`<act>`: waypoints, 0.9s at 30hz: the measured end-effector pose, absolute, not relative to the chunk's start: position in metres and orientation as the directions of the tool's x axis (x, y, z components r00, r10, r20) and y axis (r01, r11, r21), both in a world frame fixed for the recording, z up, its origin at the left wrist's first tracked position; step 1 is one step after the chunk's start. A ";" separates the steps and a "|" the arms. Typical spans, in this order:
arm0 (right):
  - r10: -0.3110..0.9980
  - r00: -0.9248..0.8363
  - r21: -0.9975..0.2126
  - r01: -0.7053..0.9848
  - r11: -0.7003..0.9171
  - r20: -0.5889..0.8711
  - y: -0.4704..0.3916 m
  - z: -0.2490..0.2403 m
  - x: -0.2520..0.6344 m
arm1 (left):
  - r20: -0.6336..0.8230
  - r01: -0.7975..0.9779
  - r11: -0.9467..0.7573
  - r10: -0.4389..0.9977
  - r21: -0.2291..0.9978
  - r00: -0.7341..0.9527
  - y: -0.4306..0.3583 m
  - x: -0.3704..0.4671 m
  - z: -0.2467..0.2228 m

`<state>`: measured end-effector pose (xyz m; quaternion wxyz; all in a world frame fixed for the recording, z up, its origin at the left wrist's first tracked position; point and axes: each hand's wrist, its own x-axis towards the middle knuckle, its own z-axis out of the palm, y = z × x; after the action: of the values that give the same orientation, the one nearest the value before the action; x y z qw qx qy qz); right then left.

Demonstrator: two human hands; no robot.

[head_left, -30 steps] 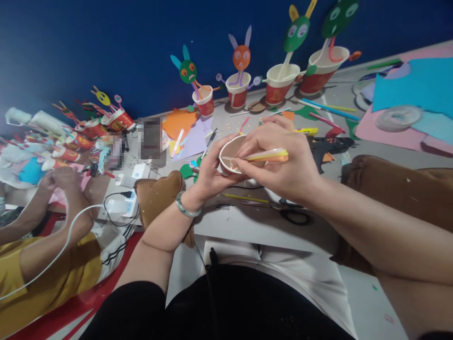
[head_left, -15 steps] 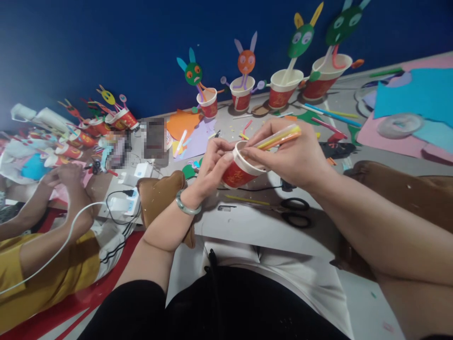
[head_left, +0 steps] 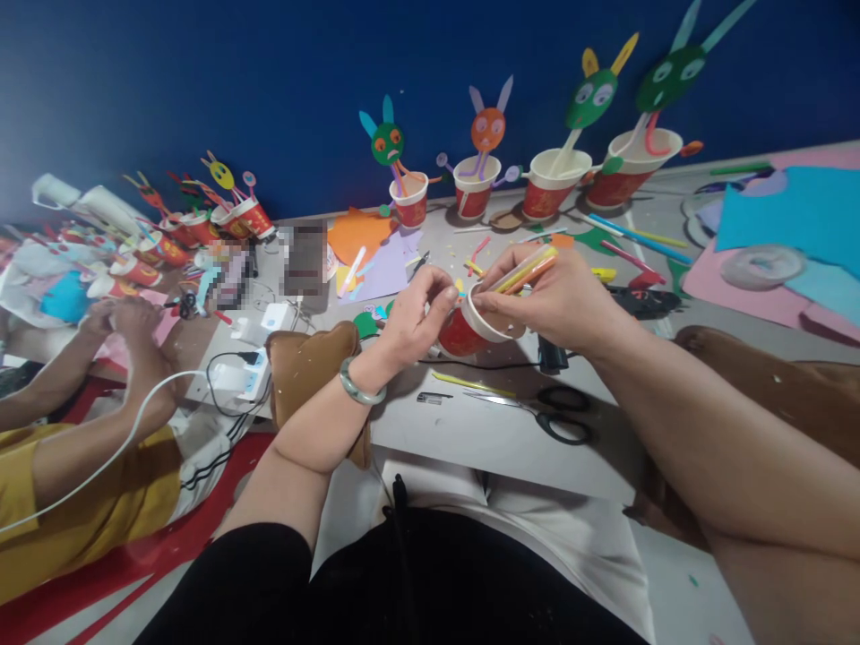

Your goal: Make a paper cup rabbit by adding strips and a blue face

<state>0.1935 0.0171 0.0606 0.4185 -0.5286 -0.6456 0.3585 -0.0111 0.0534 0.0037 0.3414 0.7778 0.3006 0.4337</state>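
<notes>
A red paper cup (head_left: pixel 463 331) with a white rim is tilted between my hands, above the table. My left hand (head_left: pixel 417 313), with a bracelet on its wrist, is at the cup's left side, thumb and forefinger pinched together. What they hold is too small to make out; a bluish-yellow speck shows beside the fingertips. My right hand (head_left: pixel 551 300) is closed around yellow and orange drinking straws (head_left: pixel 530 271), its fingertips at the cup's mouth and partly hidden by the rim. Black-handled scissors (head_left: pixel 563 428) and a thin yellow strip (head_left: pixel 470 385) lie below the cup.
Paper cups with straw-and-paper puppets (head_left: pixel 487 130) line the back wall. Coloured paper (head_left: pixel 793 210) and a tape roll (head_left: pixel 762 266) lie right. A power strip (head_left: pixel 252 376) with cables and a brown cushion (head_left: pixel 305 358) are left. A co-worker's hands (head_left: pixel 127 318) are at far left.
The view has shifted slightly, so the scene sits a little further right and lower. My left fingers have moved from around the cup's rim to a pinch beside it. My right hand still holds the straws.
</notes>
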 end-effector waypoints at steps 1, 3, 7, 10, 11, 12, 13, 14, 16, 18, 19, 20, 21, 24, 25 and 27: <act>0.984 -0.099 -0.901 0.396 0.177 0.150 0.019 0.060 0.195 | 0.453 0.152 -0.578 0.754 0.802 0.476 0.055 -0.012 0.003; 0.986 -0.114 -0.889 0.430 0.156 0.118 0.021 0.059 0.196 | 0.434 0.115 -0.571 0.725 0.813 0.536 0.058 -0.013 0.001; 0.988 -0.135 -0.886 0.445 0.134 0.081 0.025 0.059 0.200 | 0.423 0.051 -0.574 0.658 0.817 0.623 0.060 -0.013 -0.002; 0.984 -0.145 -0.896 0.417 0.152 0.099 0.026 0.059 0.203 | 0.434 0.008 -0.563 0.645 0.826 0.629 0.062 -0.013 -0.005; 0.982 -0.154 -0.896 0.411 0.168 0.114 0.027 0.059 0.205 | 0.432 0.008 -0.556 0.656 0.831 0.619 0.063 -0.014 -0.006; 0.978 -0.166 -0.892 0.411 0.187 0.129 0.027 0.059 0.206 | 0.428 0.014 -0.547 0.670 0.837 0.607 0.065 -0.014 -0.007; 0.974 -0.179 -0.886 0.415 0.205 0.142 0.028 0.059 0.208 | 0.422 0.020 -0.537 0.685 0.843 0.594 0.066 -0.015 -0.007; 0.969 -0.191 -0.878 0.423 0.223 0.154 0.028 0.059 0.210 | 0.415 0.026 -0.526 0.698 0.850 0.583 0.067 -0.015 -0.008; 0.963 -0.206 -0.860 0.443 0.251 0.175 0.029 0.059 0.213 | 0.397 0.031 -0.501 0.721 0.865 0.568 0.069 -0.017 -0.009; 0.961 -0.205 -0.851 0.455 0.263 0.188 0.031 0.060 0.215 | 0.379 0.035 -0.482 0.729 0.875 0.570 0.070 -0.019 -0.009; 0.961 -0.203 -0.850 0.456 0.262 0.187 0.031 0.060 0.216 | 0.370 0.043 -0.480 0.727 0.876 0.578 0.070 -0.019 -0.009; 0.962 -0.204 -0.852 0.455 0.258 0.182 0.032 0.060 0.217 | 0.365 0.052 -0.484 0.721 0.874 0.589 0.071 -0.020 -0.009; 0.963 -0.206 -0.855 0.453 0.252 0.175 0.032 0.060 0.217 | 0.363 0.061 -0.494 0.710 0.867 0.603 0.072 -0.021 -0.009; 0.963 -0.215 -0.852 0.464 0.244 0.160 0.033 0.057 0.217 | 0.376 0.071 -0.544 0.663 0.836 0.648 0.074 -0.022 -0.011; 0.963 -0.216 -0.844 0.476 0.247 0.159 0.034 0.056 0.216 | 0.380 0.066 -0.554 0.648 0.830 0.659 0.075 -0.022 -0.012; 0.961 -0.222 -0.827 0.501 0.256 0.163 0.034 0.052 0.216 | 0.368 0.066 -0.548 0.641 0.834 0.674 0.076 -0.023 -0.014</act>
<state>0.2156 0.0344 0.0525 0.3521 -0.5149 -0.7100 0.3268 -0.0231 0.0756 -0.0136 0.4228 0.8114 0.2176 0.3399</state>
